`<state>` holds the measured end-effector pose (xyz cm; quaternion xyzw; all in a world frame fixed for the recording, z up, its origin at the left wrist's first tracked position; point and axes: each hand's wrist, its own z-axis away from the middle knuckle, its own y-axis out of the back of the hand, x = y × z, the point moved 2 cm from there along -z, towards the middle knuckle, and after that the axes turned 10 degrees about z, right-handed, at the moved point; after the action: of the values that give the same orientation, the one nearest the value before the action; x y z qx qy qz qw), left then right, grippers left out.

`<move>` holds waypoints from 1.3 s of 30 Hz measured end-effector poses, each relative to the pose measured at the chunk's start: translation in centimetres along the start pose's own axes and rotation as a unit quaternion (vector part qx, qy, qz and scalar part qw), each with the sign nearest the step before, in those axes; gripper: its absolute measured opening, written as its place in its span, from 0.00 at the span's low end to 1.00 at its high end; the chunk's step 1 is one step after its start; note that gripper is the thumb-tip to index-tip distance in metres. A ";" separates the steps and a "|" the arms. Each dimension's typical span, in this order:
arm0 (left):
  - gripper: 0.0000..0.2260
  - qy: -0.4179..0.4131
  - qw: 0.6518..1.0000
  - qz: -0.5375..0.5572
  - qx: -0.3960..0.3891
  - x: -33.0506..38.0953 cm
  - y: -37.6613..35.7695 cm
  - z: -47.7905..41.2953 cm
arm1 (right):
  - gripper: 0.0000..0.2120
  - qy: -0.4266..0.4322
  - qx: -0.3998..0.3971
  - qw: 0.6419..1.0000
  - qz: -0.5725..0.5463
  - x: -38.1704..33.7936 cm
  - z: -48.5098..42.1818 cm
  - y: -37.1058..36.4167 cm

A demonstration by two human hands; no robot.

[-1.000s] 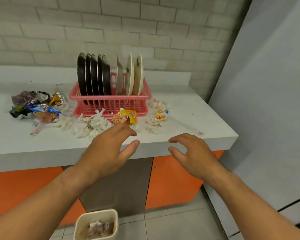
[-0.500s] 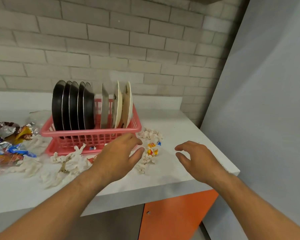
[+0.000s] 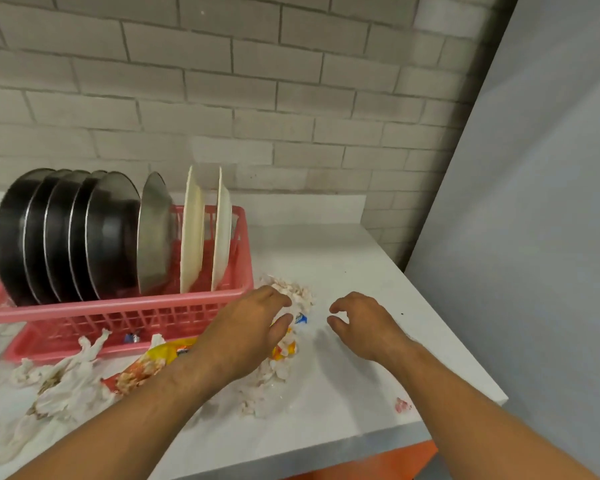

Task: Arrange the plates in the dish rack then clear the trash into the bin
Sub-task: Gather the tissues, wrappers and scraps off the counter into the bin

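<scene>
A pink dish rack [image 3: 118, 313] stands on the white counter [image 3: 354, 271]. Upright in it are several black plates [image 3: 66, 233], a steel plate [image 3: 155, 233] and two cream plates [image 3: 207, 230]. Right of the rack lies a heap of crumpled white tissue scraps [image 3: 293, 291] mixed with small yellow and blue wrappers [image 3: 300, 319]. My left hand [image 3: 246, 336] hovers over this heap, fingers loosely curved, holding nothing. My right hand [image 3: 364, 325] is just right of the heap, fingers curved and empty. The bin is out of view.
More crumpled tissues [image 3: 66, 379] and a yellow-orange snack wrapper [image 3: 146, 367] lie in front of the rack. A small pink scrap [image 3: 402, 405] sits near the counter's front right corner. A grey wall [image 3: 534, 237] bounds the counter on the right; brick wall behind.
The view has risen and closed in on the counter, so the bin dropped out of sight. Both hands moved forward from the counter edge to the tissue heap right of the rack.
</scene>
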<state>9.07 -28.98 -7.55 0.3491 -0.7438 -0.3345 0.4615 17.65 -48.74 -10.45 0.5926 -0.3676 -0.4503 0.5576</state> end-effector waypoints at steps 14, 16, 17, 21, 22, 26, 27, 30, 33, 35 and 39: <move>0.14 0.084 0.991 -0.090 0.057 0.2 -1.8 -8.4 | 0.13 -0.044 -0.041 0.990 -0.125 0.9 -12.6 -5.2; 0.14 0.098 0.989 -0.095 0.053 -0.1 -2.3 -9.0 | 0.12 -0.020 -0.052 0.988 -0.142 1.6 -12.9 -5.2; 0.14 0.105 0.989 -0.096 0.048 -0.3 -2.6 -9.4 | 0.14 -0.003 -0.053 0.988 -0.146 2.2 -13.0 -5.0; 0.15 0.123 0.983 -0.131 -0.023 -1.3 -4.5 -11.5 | 0.18 0.055 -0.021 0.992 -0.114 5.1 -13.2 -2.8; 0.15 0.126 0.979 -0.149 -0.051 -1.6 -5.0 -12.2 | 0.16 0.060 -0.014 0.991 -0.120 5.7 -13.1 -2.1; 0.16 0.184 0.952 -0.204 -0.130 -3.5 -6.9 -14.4 | 0.05 0.085 0.023 0.983 -0.161 7.7 -12.3 -0.5; 0.16 0.203 0.942 -0.222 -0.148 -4.0 -7.4 -14.8 | 0.04 0.086 0.024 0.982 -0.164 8.1 -11.9 -0.4; 0.14 0.233 0.918 -0.258 -0.189 -4.9 -8.7 -15.4 | 0.03 0.071 -0.009 0.978 -0.195 8.7 -10.9 -0.9; 0.11 0.221 0.923 -0.262 -0.175 -5.2 -9.3 -15.8 | 0.04 0.072 -0.029 0.975 -0.207 9.0 -10.2 -1.8; 0.11 0.212 0.938 -0.238 -0.140 -5.3 -8.9 -16.2 | 0.06 0.074 -0.033 0.973 -0.216 9.3 -10.0 -2.0; 0.09 0.211 0.968 -0.122 -0.056 -5.0 -6.7 -17.2 | 0.16 0.062 -0.060 0.959 -0.271 9.5 -10.1 -1.9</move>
<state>27.93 -31.40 -9.28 0.4733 -0.5618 -0.3484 0.5823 30.16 -54.15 -13.83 0.6624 -0.1301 -0.5684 0.4705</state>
